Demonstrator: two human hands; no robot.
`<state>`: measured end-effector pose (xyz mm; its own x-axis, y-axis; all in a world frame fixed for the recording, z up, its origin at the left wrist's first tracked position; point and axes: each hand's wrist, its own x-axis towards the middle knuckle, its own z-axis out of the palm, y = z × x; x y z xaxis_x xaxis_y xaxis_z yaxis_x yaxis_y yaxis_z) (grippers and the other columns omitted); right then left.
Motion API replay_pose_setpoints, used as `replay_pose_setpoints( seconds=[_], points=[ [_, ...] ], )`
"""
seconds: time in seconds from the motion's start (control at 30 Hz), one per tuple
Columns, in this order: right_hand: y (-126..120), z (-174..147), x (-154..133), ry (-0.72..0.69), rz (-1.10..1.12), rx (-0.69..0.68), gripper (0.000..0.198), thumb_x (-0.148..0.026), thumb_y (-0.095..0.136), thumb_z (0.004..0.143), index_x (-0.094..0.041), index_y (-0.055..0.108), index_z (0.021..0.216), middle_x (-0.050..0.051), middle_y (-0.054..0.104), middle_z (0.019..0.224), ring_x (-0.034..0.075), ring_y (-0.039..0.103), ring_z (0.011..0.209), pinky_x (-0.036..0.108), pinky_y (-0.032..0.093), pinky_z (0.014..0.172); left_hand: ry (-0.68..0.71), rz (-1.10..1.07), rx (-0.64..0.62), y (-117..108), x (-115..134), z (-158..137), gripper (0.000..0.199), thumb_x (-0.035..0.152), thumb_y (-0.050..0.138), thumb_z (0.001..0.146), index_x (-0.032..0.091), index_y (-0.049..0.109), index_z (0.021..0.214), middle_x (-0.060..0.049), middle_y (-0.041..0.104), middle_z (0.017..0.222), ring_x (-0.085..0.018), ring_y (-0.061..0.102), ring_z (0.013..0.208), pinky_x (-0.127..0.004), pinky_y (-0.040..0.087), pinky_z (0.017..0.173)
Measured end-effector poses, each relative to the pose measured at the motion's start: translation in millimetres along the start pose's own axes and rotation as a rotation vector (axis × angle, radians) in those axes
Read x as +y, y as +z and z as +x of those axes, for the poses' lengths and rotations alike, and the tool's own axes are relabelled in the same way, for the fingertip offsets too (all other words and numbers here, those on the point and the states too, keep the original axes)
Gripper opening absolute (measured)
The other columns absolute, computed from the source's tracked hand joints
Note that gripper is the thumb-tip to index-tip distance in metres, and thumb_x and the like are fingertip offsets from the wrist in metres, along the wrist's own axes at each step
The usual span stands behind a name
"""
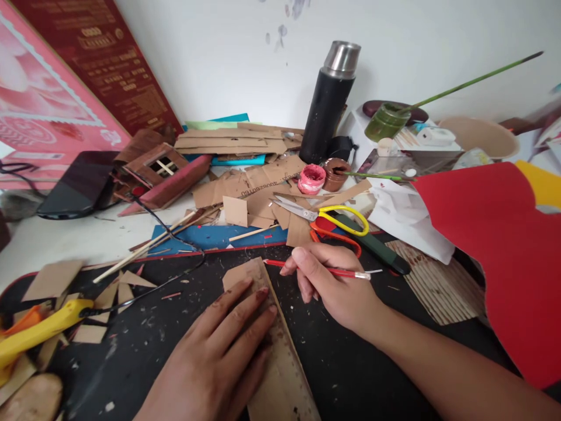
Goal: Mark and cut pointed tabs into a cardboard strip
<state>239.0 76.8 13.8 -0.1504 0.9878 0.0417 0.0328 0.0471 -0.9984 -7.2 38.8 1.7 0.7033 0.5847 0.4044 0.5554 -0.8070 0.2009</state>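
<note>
Bottom centre, the left hand (pixel 219 345) lies flat, partly hiding a frame-cropped cardboard strip (pixel 237 276) and, apparently, a clear ruler (pixel 287 374); mid-frame, the right hand (pixel 331 280) pinches a red pencil (pixel 348 273).

Cardboard scraps (pixel 232 143), open paint jars (pixel 311 181), scissors (pixel 308 214) and a cutting-table clutter of offcuts (pixel 90 334) crowd a worktable (pixel 33 242) below a smudged white wall (pixel 228 58), a black thermos (pixel 328 111) among them: a craft corner, probably in a home, though the close view shows little of the room.
</note>
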Motion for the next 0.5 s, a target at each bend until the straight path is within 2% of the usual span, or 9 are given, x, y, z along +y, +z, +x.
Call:
replay_pose_setpoints(
  seconds=[0.2,0.5],
  points=[
    [0.2,1.2,0.2,0.044,0.055,0.019,0.054,-0.062,0.063,0.111,-0.017,0.078,0.086,-0.004,0.060,0.054,0.010,0.055,0.046,0.023,0.040,0.046,-0.001,-0.018,0.005,1.1,-0.1,-0.3,0.038,0.019,0.062,0.106,0.016,0.073,0.143,-0.010,0.072,0.154,-0.033,0.063,0.148,-0.048,0.067,0.109],
    [0.8,1.8,-0.9,0.054,0.025,0.039,0.058,-0.068,0.064,0.108,-0.018,0.077,0.083,-0.003,0.061,0.053,0.011,0.055,0.045,0.025,0.040,0.045,-0.001,-0.058,0.019,1.0,-0.5,2.9,0.039,0.018,0.062,0.106,0.016,0.073,0.143,-0.011,0.075,0.150,-0.033,0.064,0.148,-0.048,0.066,0.111]
  ],
)
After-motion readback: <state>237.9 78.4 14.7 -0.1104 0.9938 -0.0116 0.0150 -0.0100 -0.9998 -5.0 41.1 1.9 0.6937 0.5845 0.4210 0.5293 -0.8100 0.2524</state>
